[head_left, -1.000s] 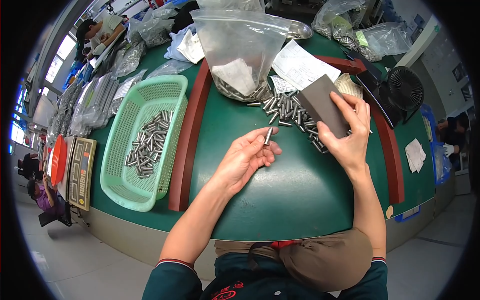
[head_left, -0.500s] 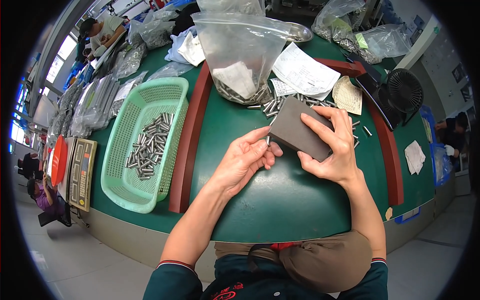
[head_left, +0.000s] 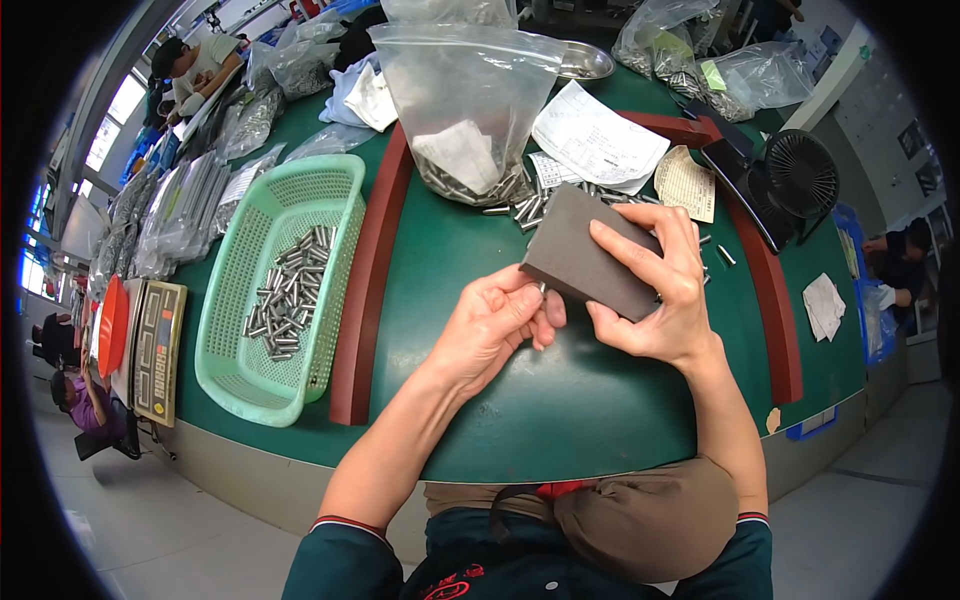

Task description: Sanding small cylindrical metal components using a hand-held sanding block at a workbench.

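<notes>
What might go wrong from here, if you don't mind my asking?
The small metal pin, mostly hidden in the left hand, could slip and drop onto the green table.
The dark block in the right hand has a corner close to the left hand, so it might pinch or knock it.
The loose pins just behind the block could be bumped and roll.

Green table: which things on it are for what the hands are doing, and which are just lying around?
Seem part of the job:
dark block, held in the right hand
small metal pin, in the left hand
loose pins beyond the block
green basket holding more pins

Probably just lying about:
black fan
whitish cloth at the right
</notes>
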### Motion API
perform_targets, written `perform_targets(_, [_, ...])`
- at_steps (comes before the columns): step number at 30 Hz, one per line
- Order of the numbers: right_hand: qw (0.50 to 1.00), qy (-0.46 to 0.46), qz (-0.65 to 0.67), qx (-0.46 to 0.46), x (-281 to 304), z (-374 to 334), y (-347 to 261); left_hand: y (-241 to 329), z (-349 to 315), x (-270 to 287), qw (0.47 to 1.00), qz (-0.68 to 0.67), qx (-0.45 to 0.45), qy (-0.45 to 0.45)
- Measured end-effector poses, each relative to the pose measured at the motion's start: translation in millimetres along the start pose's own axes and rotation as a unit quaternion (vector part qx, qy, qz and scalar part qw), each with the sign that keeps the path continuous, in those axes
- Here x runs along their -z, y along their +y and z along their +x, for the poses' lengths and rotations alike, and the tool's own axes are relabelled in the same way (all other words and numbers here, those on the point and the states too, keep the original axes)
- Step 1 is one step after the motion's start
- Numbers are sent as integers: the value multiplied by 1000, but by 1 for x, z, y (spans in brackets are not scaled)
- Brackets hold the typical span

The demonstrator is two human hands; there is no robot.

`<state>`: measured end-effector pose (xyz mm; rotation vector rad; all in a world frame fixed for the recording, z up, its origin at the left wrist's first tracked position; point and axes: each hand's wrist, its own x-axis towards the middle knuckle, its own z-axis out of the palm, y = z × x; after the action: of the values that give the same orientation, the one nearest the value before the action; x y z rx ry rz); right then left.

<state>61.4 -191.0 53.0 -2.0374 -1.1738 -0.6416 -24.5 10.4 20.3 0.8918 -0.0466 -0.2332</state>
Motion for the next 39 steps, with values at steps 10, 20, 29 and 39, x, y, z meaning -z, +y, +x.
perform_targets(10, [983,140,-95,-78,2,-5,16,-9,1,-5,997,49,56,-13])
perform_targets(20, [992,87,-57,-74,1,-5,12,-6,1,5,1000,-1,22,-6])
perform_targets(29, [1000,5,-21,-5,4,-3,7,-7,2,8,1000,-12,23,7])
perform_targets(39, [964,177,-37,-194,3,-6,28,-8,-1,-3,997,24,66,-27])
